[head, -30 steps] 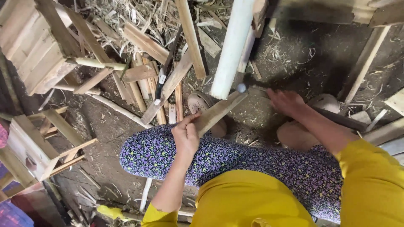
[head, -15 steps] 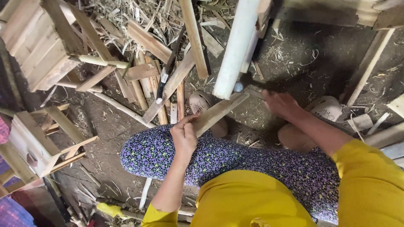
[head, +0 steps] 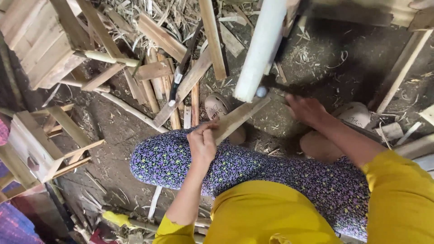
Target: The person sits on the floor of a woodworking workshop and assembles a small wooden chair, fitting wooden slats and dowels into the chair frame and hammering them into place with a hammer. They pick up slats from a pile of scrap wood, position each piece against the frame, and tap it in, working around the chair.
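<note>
Gripping wooden slat [head: 239, 116] in left hand [head: 202, 143], right hand [head: 306, 109] beside

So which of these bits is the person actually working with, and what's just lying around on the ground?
In use:
- wooden slat, gripped by the left hand across the knee
- right hand, at the slat's far end
- white pole, its end just above the slat

Lying about:
- scrap slats
- small wooden crates
- sandal
- straw and shavings

A rough woodworking yard on a dirt floor [head: 113, 135]: cut wooden slats [head: 160, 38] and shavings [head: 316, 56] lie beyond the fingers, small slatted crates [head: 36, 144] off to their left.
</note>
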